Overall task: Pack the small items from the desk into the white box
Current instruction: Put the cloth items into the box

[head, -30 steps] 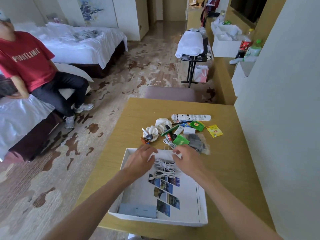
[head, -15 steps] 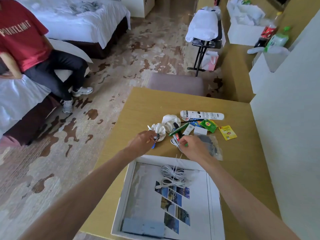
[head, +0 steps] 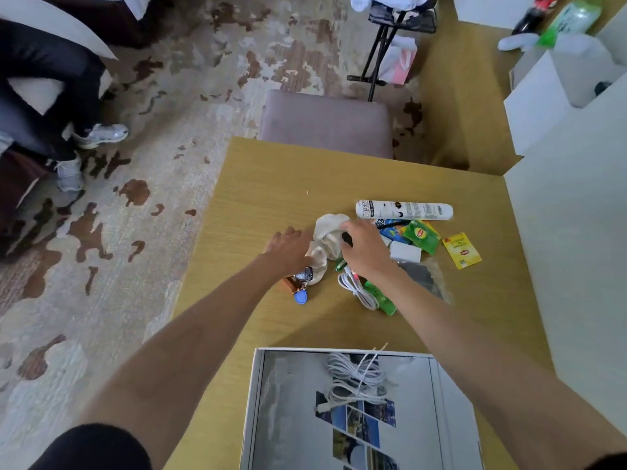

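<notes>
Two bundled white socks (head: 328,236) lie in the middle of the desk (head: 264,184). My left hand (head: 288,247) closes on their left side and my right hand (head: 364,247) on their right, with a small black thing by its thumb. Keys with a blue fob (head: 300,296) sit under my left wrist. A coiled white cable (head: 356,288) and a green packet (head: 381,300) lie under my right forearm. The white box (head: 256,401) stands open at the near edge with another white cable (head: 356,378) inside.
A white remote (head: 403,210), green (head: 422,235) and yellow tea packets (head: 462,250), a small white block (head: 405,253) and a clear bag (head: 425,276) lie right of my hands. A chair (head: 325,123) stands beyond the desk. A white wall (head: 576,249) bounds the right; a seated person's legs (head: 51,106) are far left.
Both hands left the box, where the white cable now lies, and reached forward to the pile. My right hand shifted from the desk cable up to the socks; the view tilted down.
</notes>
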### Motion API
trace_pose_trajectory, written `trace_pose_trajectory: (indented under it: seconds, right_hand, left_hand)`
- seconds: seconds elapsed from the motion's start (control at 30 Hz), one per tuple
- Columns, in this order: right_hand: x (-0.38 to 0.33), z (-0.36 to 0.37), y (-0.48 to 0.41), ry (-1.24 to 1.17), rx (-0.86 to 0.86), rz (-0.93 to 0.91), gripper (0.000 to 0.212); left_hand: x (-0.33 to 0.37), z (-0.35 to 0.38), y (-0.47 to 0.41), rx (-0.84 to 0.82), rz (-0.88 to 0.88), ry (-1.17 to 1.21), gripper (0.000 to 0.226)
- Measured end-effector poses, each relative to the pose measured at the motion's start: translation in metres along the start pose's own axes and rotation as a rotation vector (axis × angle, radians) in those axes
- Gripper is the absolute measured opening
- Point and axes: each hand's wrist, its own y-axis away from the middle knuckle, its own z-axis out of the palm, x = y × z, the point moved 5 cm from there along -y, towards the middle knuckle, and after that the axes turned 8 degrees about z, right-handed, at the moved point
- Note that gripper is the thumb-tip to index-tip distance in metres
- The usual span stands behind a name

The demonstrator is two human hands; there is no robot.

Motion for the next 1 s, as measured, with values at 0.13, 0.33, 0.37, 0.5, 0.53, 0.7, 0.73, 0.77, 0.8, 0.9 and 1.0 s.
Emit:
trace_pose_trajectory:
  seconds: [0.13,0.33,0.37,0.5,0.53,0.7,0.73,0.77,0.8,0.9,1.0]
  right_hand:
    - [-0.003,0.017,-0.032,0.132,-0.107,0.047,0.067]
    - [-0.006,0.041,-0.061,0.269,-0.207,0.065,0.082]
    - [-0.007,0.041,-0.065,0.278,-0.192,0.074,0.081]
    - [-0.007,0.032,-0.077,0.118,-0.180,0.157,0.023]
    - [-0.006,0.030,-0.078,0.013,-0.175,0.172,0.018]
    - [-0.009,-0.012,-0.059,-0.579,0.008,0.276,0.022]
    - [-0.008,-0.022,-0.051,-0.688,0.054,0.296,0.024]
    - [-0.006,-0.031,-0.042,-0.790,0.087,0.305,0.024]
    - [-0.004,-0.039,-0.032,-0.877,0.102,0.302,0.023]
    - [-0.002,-0.054,0.005,-1.015,0.007,0.250,0.024]
    - [-0.008,-0.063,0.044,-1.007,-0.119,0.159,0.028]
  left_hand:
    - [-0.007,0.009,-0.004,-0.034,0.007,0.067,0.067]
    - [-0.025,0.011,0.006,-0.140,-0.049,0.283,0.042]
    - [-0.025,0.008,0.012,-0.095,-0.053,0.385,0.039]
    - [-0.030,-0.004,0.036,0.106,-0.178,0.783,0.032]
    - [-0.031,-0.005,0.039,0.142,-0.214,0.842,0.032]
    - [-0.028,-0.011,0.053,0.224,-0.385,1.160,0.048]
    - [-0.025,-0.012,0.057,0.244,-0.427,1.228,0.047]
    - [-0.023,-0.013,0.061,0.275,-0.470,1.309,0.045]
    - [-0.020,-0.015,0.064,0.310,-0.509,1.400,0.042]
    - [-0.003,-0.026,0.075,0.380,-0.523,1.606,0.037]
    - [0.022,-0.039,0.088,0.407,-0.473,1.773,0.042]
